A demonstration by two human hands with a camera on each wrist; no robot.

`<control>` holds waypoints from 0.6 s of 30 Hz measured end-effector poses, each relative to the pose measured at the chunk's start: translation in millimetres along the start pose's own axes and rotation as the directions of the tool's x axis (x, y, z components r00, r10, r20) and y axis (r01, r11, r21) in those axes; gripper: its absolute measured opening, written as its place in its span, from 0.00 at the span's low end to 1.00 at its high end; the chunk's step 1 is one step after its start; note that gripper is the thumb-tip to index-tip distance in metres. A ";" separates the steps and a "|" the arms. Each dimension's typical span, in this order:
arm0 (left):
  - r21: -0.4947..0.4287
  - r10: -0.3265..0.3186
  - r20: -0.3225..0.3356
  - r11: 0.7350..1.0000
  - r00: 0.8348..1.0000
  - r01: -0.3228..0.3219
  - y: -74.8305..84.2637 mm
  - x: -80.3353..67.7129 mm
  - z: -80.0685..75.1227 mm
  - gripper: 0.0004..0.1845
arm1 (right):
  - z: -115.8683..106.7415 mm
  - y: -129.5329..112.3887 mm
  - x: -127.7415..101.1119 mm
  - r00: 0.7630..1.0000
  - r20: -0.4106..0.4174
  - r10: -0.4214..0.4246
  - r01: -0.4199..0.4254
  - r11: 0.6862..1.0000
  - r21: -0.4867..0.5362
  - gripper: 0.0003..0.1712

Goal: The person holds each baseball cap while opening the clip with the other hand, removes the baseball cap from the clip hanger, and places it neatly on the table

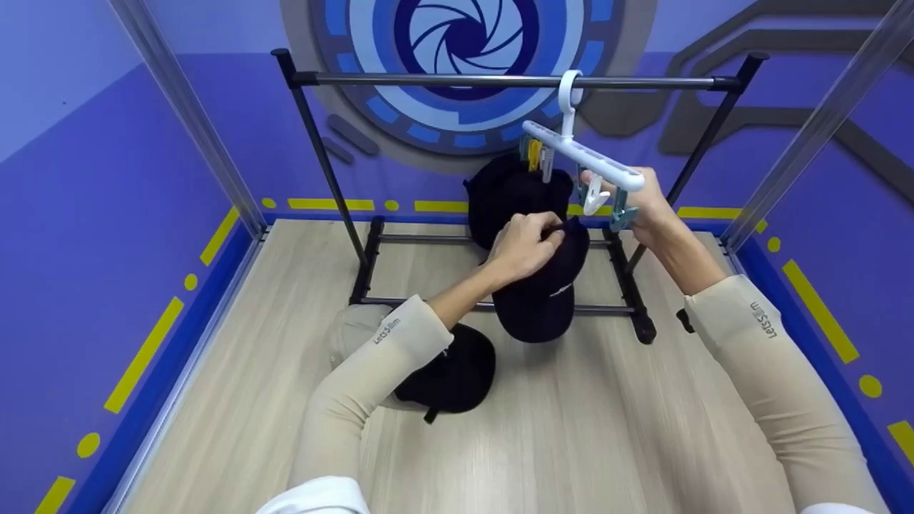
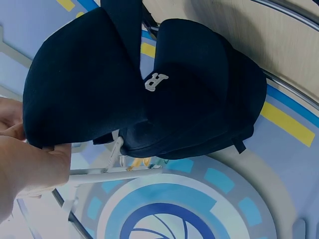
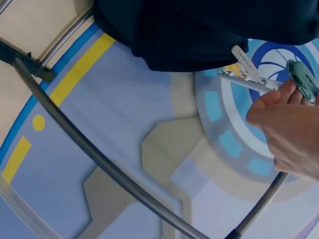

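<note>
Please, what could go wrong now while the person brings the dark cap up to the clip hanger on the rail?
The left hand pinches the dark cap only at its edge, so it might slip to the floor. The clip hanger hangs tilted by one hook on the rail; the right hand pulling a clip might swing it or shake the hung cap.

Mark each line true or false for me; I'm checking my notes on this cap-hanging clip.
1. The left hand grips a dark cap. True.
2. The clip hanger lies on the floor. False: it hooks on the rack's top bar.
3. The right hand is at a green clip under the hanger. True.
4. No cap hangs from the hanger. False: a black cap hangs there.
5. Another black cap lies on the wooden floor. True.
</note>
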State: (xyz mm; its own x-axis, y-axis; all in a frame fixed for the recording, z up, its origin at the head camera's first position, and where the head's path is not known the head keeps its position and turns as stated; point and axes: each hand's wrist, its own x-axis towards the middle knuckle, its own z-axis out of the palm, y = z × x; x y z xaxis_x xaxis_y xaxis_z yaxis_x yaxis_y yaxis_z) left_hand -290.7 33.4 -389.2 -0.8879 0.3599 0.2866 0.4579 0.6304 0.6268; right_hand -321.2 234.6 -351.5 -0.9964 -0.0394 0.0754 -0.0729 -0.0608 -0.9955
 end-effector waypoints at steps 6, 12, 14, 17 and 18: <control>0.005 -0.001 -0.005 1.000 1.000 0.001 -1.0 -5.8 -3.1 0.10 | -7.4 2.5 -2.7 0.990 0.138 -0.035 0.033 0.999 0.019 0.13; 0.000 -0.001 0.002 1.000 1.000 0.001 -3.6 -11.9 -6.0 0.10 | -8.6 0.5 -4.4 0.964 0.227 -0.139 0.130 0.990 0.051 0.14; 0.006 -0.007 0.000 1.000 1.000 0.007 -4.5 -14.3 -6.5 0.10 | -9.5 -1.2 -6.5 0.961 0.232 -0.150 0.146 0.989 0.033 0.15; 0.018 -0.014 0.003 1.000 1.000 0.014 -5.5 -18.8 -6.4 0.10 | -14.0 -3.0 -11.0 0.968 0.212 -0.133 0.151 0.986 -0.069 0.20; 0.020 -0.014 0.009 1.000 1.000 0.014 -5.8 -20.6 -6.1 0.10 | -15.4 -3.3 -12.7 0.973 0.197 -0.119 0.146 0.981 -0.129 0.22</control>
State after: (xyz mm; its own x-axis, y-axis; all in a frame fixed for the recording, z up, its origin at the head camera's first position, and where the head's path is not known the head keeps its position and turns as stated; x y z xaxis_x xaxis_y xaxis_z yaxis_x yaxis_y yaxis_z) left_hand -275.3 18.2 -394.4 -0.8936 0.3574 0.2714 0.4466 0.6487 0.6163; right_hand -309.0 250.6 -350.1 -0.9524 -0.2275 0.2030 -0.2225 0.0634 -0.9729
